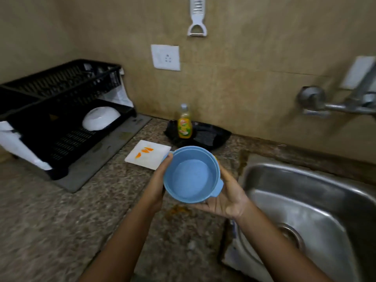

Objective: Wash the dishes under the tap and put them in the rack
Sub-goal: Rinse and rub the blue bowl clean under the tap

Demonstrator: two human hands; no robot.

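Note:
Both my hands hold a blue plastic bowl (192, 176) with small side handles above the granite counter, left of the sink. My left hand (157, 181) grips its left rim and side. Under the bowl's right side, my right hand (226, 197) cups it with the fingers wrapped beneath. The black dish rack (50, 92) stands at the far left, with a white bowl (101, 118) lying upside down on its lower tier. A white square plate (156, 157) with orange smears lies on the counter behind the blue bowl. The tap (341, 104) juts from the wall at the right.
The steel sink (305, 200) fills the lower right. A yellow dish-soap bottle (184, 123) stands on a black tray (211, 137) by the wall. A socket (165, 57) and a hanging peeler (197, 19) are on the wall. Orange stains mark the counter near the sink edge.

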